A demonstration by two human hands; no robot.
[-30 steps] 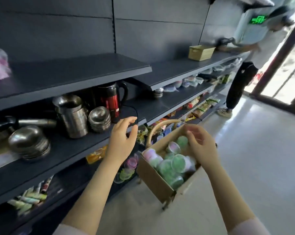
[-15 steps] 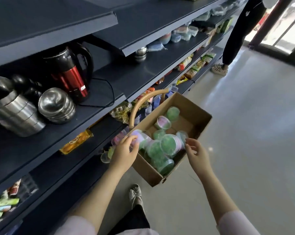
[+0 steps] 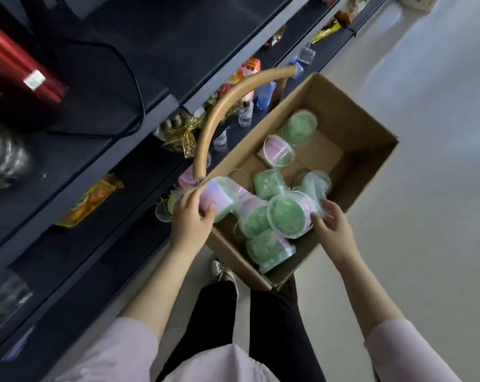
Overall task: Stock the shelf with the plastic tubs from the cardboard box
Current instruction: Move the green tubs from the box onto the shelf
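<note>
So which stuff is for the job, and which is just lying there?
Job: tubs, box, shelf, left hand and right hand, each gripping a tub.
Just there: kettle, cord, snack packet, bottles.

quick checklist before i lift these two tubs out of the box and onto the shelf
1. Left hand grip on the pink tub: ok, fingers curled round its side.
2. Right hand grip on the green-lidded tub: ok, thumb and fingers hold its side.
3. Lids sealed: cannot tell, too blurred.
4. Path to the shelf: not ok, the tan handle arches just above the left hand.
5. Room on the shelf: cannot tell, shelved tubs already sit at its edge.
6. Cardboard box steady: cannot tell, its support is hidden.
</note>
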